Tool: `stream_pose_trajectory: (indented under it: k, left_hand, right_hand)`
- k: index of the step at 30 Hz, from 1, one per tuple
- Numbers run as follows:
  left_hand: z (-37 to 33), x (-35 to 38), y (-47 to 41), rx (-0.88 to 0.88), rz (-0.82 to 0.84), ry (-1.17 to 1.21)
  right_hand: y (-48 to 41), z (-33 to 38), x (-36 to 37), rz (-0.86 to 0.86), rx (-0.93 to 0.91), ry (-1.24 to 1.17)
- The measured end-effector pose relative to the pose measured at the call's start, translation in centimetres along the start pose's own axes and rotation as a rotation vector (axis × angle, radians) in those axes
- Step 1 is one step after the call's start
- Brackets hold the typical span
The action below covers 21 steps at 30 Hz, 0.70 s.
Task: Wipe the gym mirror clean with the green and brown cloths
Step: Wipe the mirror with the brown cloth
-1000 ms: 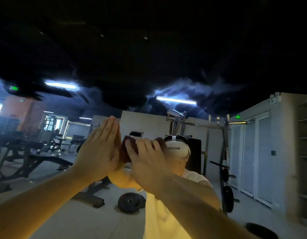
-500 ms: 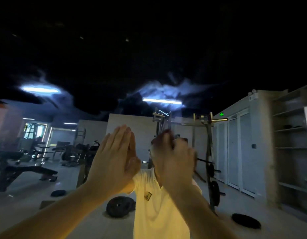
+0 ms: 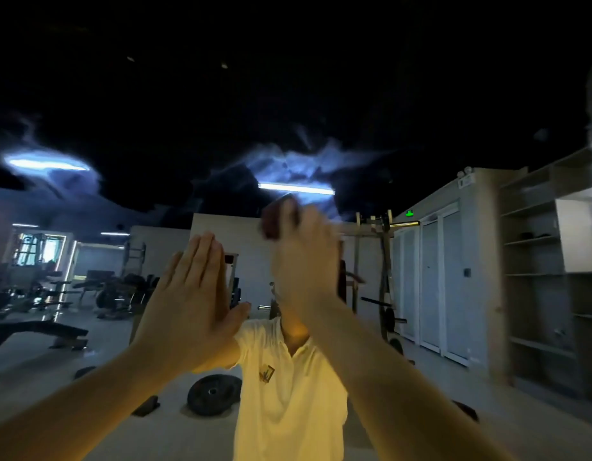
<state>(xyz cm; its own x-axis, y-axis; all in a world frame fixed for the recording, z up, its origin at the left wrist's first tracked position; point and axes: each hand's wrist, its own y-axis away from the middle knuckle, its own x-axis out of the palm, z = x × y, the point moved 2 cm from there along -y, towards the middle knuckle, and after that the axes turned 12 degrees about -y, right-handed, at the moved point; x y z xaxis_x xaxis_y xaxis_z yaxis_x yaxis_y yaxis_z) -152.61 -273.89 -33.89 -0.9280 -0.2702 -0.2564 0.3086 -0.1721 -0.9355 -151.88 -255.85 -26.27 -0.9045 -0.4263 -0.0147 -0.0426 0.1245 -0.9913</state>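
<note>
The gym mirror (image 3: pixel 321 94) fills the view and reflects the room and a person in a pale shirt. Cloudy smears show on the glass around the reflected ceiling lights (image 3: pixel 296 188). My left hand (image 3: pixel 194 294) lies flat on the mirror with straight fingers together, meeting its own reflection. My right hand (image 3: pixel 304 257), blurred by motion, is raised higher and grips a bunched brown cloth (image 3: pixel 274 221) against the glass. No green cloth is in view.
The reflection shows weight benches (image 3: pixel 38 331) at the left, a weight plate (image 3: pixel 214 394) on the floor, a rack with a barbell (image 3: pixel 384 271), white doors (image 3: pixel 431 287) and open shelves (image 3: pixel 537 277) at the right.
My right hand has carried the brown cloth up and to the right across the glass. My left hand has stayed flat on the mirror while my view turned left.
</note>
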Motion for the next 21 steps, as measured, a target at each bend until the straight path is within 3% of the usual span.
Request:
stream_pose_trajectory:
  k: [2,3,4,8,10,12,14,16,18,19,21]
  left_hand:
    - [0.1,-0.1,0.0,0.01,0.001,-0.005]
    - [0.3,-0.1,0.1,0.013,0.0,-0.013]
    - [0.4,0.0,0.2,0.013,-0.006,-0.022]
    - [0.6,0.4,0.4,0.022,-0.028,0.001]
    - [0.5,0.6,0.4,0.028,-0.049,0.012]
    - [0.5,0.7,0.4,0.034,-0.051,0.012]
    - [0.7,0.8,0.3,0.039,-0.042,0.017]
    - [0.8,0.7,0.3,0.064,-0.026,0.028]
    - [0.9,0.6,0.4,0.065,-0.027,0.03]
    - [1.0,0.6,0.5,0.056,-0.035,0.02]
    - [1.1,0.7,0.5,0.048,-0.04,-0.006]
  right_hand:
    - [0.9,0.4,0.1,0.167,-0.301,0.005]
    - [-0.1,-1.3,-0.6,0.206,-0.352,0.026]
    - [-1.5,-3.7,-1.5,0.209,-0.275,0.052]
    - [-6.1,-12.7,-5.0,-0.123,0.189,0.26]
    - [-6.5,-10.8,-3.9,-0.15,0.358,0.218]
    - [-5.4,-5.9,-2.1,-0.15,0.401,0.133]
    - [-3.0,-0.1,-0.1,-0.112,0.151,0.047]
    - [0.9,4.2,1.6,0.102,-0.183,-0.019]
    - [2.4,3.8,1.8,0.273,-0.393,-0.029]
    - [1.8,2.0,1.1,0.265,-0.411,-0.016]
    - [0.2,-3.2,-1.1,0.193,-0.226,0.021]
